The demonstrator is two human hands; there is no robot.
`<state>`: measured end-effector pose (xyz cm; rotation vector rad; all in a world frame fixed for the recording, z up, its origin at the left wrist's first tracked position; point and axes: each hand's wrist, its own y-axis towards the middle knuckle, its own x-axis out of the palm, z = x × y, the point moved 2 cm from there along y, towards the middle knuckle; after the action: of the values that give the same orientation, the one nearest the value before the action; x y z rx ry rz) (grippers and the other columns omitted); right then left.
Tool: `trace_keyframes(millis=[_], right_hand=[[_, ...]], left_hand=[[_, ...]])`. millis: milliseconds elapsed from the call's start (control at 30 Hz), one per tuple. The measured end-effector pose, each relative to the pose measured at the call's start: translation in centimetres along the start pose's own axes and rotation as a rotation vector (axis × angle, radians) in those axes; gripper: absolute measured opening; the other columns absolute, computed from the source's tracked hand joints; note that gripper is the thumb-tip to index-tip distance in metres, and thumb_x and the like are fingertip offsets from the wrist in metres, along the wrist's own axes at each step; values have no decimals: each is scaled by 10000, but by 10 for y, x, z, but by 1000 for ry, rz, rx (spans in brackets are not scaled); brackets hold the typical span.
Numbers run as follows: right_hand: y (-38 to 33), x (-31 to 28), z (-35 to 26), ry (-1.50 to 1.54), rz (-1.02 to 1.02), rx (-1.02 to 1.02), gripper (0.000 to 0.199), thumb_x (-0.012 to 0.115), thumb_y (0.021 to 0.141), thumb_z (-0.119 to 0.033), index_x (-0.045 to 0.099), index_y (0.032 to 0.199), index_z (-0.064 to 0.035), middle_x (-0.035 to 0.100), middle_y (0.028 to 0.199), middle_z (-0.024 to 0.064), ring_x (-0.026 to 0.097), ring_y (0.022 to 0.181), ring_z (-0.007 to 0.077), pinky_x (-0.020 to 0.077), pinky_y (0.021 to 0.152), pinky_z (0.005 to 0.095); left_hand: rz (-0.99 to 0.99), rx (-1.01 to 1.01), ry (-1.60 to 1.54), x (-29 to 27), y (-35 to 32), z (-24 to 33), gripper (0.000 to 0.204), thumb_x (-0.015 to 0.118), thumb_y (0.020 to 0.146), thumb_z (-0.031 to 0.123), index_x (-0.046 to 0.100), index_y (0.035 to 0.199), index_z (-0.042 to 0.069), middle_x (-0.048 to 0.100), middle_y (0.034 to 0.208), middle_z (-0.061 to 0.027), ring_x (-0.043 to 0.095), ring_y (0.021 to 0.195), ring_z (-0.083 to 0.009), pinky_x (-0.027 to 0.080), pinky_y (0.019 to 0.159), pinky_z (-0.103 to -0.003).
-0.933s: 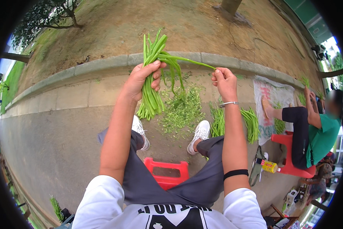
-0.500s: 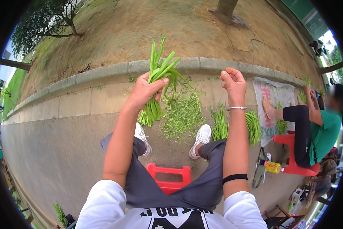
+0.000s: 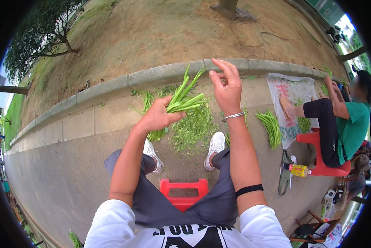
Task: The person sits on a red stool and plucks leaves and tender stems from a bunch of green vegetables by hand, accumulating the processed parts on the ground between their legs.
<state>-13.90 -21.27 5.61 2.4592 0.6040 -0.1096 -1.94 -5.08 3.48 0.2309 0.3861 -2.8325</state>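
My left hand [image 3: 157, 117] grips a bunch of long green vegetable stalks [image 3: 181, 101], holding it in front of me with the cut ends pointing up and to the right. My right hand [image 3: 225, 86] is raised beside the stalk tips, palm toward me, thumb and forefinger pinched together; I cannot tell whether anything is between them. A silver bracelet sits on that wrist and a black band further down the forearm. Below the hands, a heap of green trimmings [image 3: 193, 128] lies on the pavement between my white shoes [image 3: 214, 148].
I sit on a red plastic stool [image 3: 184, 194] by a concrete curb [image 3: 111, 84] with bare earth beyond. To the right a person in a green shirt [image 3: 350, 124] sits on another red stool beside a printed sack [image 3: 293, 99], a yellow bottle [image 3: 299, 170] and more green stalks [image 3: 270, 126].
My left hand tilted the bunch from upright to pointing right. My right hand let go of the long stalk it was pulling and rose beside the bunch.
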Motion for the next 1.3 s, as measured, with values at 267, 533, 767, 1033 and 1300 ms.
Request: trace_keyframes(millis=[267, 533, 767, 1033, 1300], right_hand=[[-3, 3, -1, 21, -74, 38, 244, 615, 778, -17, 618, 1016, -71, 572, 1006, 56, 587, 728, 114, 505, 577, 207], [-5, 10, 0, -72, -94, -98, 173, 617, 786, -41, 630, 959, -45, 613, 882, 69, 596, 699, 133, 492, 564, 235], [-8, 16, 2, -147, -58, -9, 68, 598, 803, -71, 614, 848, -22, 603, 775, 78, 594, 616, 147, 465, 554, 254], [-7, 24, 19, 40, 14, 195, 91, 571, 829, -83, 606, 846, 0, 613, 763, 49, 587, 601, 99, 454, 531, 231], [10, -3, 27, 326, 173, 543, 140, 563, 857, -154, 615, 929, -46, 639, 841, 22, 586, 640, 62, 437, 495, 177]], left_hand=[[-34, -59, -1, 4, -3, 4, 376, 664, 738, 115, 566, 1089, 21, 583, 790, 20, 491, 644, -58, 415, 558, -224], [5, -51, -71, 1, -2, -1, 293, 679, 743, 145, 583, 1006, 59, 559, 709, 42, 439, 522, -33, 357, 452, -206], [53, 6, -60, 0, -1, -4, 275, 681, 747, 178, 592, 980, 62, 538, 659, 50, 414, 493, -29, 335, 429, -205], [125, 99, -76, -1, 8, -11, 289, 667, 744, 112, 593, 1013, 38, 589, 790, 30, 492, 654, -45, 414, 571, -220], [136, 76, 79, -4, 4, -10, 301, 649, 733, 83, 584, 1022, 26, 602, 801, 4, 519, 709, -67, 436, 640, -243]])
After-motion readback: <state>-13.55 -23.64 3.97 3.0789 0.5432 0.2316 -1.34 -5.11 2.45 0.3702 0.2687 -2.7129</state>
